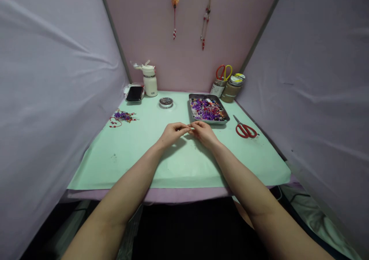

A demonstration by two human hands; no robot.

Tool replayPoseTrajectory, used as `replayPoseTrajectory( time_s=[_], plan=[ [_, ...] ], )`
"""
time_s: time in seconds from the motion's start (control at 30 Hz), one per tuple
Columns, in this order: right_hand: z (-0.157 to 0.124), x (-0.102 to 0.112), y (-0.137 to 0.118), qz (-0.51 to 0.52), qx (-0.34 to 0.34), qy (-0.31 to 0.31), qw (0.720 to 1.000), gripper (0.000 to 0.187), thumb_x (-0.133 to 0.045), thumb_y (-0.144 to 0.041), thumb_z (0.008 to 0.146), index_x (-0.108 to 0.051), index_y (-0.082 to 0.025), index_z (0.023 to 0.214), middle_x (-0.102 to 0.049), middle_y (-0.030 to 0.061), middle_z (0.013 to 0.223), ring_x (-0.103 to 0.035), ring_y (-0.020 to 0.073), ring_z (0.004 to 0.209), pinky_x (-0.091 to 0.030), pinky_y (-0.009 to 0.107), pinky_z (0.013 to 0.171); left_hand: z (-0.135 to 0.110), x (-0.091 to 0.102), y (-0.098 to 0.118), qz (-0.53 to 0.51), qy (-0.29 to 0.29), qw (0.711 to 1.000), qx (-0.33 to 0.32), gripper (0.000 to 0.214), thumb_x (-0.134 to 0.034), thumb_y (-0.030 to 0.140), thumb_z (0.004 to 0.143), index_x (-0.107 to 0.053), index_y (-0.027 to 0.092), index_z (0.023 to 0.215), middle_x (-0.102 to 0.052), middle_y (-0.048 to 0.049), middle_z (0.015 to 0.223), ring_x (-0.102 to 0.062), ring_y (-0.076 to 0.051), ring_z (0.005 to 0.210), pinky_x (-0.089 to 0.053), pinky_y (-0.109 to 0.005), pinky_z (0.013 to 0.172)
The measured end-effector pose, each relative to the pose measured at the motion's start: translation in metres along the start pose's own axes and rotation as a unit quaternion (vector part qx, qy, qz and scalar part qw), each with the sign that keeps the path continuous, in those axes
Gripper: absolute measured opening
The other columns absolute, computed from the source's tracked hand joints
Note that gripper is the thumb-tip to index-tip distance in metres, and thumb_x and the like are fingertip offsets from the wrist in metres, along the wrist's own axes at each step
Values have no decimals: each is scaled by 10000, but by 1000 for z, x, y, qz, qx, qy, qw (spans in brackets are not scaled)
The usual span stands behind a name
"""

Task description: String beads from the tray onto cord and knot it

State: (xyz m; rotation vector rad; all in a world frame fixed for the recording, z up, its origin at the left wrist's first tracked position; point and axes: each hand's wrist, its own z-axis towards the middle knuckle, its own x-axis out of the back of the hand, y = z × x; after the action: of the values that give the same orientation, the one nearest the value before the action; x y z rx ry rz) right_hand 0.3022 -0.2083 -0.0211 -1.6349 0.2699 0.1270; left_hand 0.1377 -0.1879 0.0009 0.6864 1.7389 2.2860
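Observation:
My left hand [173, 133] and my right hand [204, 132] meet fingertip to fingertip above the middle of the green tabletop [184, 168]. Both are closed in a pinch. Whatever lies between the fingers is too small or too hidden to make out. Just beyond my right hand stands a metal tray [226, 120] holding many purple, red, clear and dark beads [206, 108]. A white tag or cord lies on top of the beads.
Red-handled scissors [245, 130] lie right of the tray. Finished beaded strings [123, 116] rest at the left. A spool [166, 102], a phone [135, 93], a cream bottle [150, 81], a can with scissors [218, 87] and a jar [231, 91] stand toward the back.

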Motion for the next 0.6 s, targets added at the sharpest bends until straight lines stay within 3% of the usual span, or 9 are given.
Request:
replayPoseTrajectory(
  time_s=[0.07, 0.13, 0.23, 0.43, 0.6],
  plan=[
    [1, 0, 2, -109, 73, 52, 990, 173, -616, -365, 788, -573, -202, 828, -620, 8, 768, -613, 129, 617, -549, 271, 576, 2, 0, -3, -1, 38, 999, 18, 258, -650, 377, 714, -727, 149, 808, -698, -49, 761, -564, -143, 688, -427, -276, 671],
    [2, 0, 4, -200, 160, 90, 962, 189, -574, -390, 809, -586, -204, 839, -603, 28, 852, -600, 133, 636, -545, 294, 609, 3, -1, -4, -7, 61, 998, 30, 251, -657, 370, 700, -726, 147, 792, -689, -44, 732, -544, -134, 656, -416, -271, 642],
    [2, -1, 3, -216, 240, 98, 941, 191, -561, -385, 821, -600, -201, 855, -578, 53, 956, -606, 141, 736, -537, 326, 747, 4, -1, -3, -10, 74, 997, 38, 238, -662, 357, 689, -728, 147, 781, -685, -44, 721, -533, -131, 640, -406, -269, 622],
    [1, -11, 5, 2, 147, -3, 989, 245, -614, -462, 786, -563, -241, 880, -565, 2, 897, -611, 131, 843, -538, 309, 789, 2, -3, -3, -3, 77, 997, 28, 265, -664, 370, 692, -737, 142, 806, -685, -44, 710, -524, -132, 628, -400, -274, 616],
    [-3, -17, 6, 46, 71, -35, 996, 345, -666, -527, 719, -551, -238, 868, -560, -7, 932, -593, 105, 761, -532, 273, 696, 2, -3, -5, -8, 64, 998, 5, 257, -657, 369, 714, -744, 152, 819, -706, -61, 769, -568, -159, 699, -425, -288, 664]
  ],
)
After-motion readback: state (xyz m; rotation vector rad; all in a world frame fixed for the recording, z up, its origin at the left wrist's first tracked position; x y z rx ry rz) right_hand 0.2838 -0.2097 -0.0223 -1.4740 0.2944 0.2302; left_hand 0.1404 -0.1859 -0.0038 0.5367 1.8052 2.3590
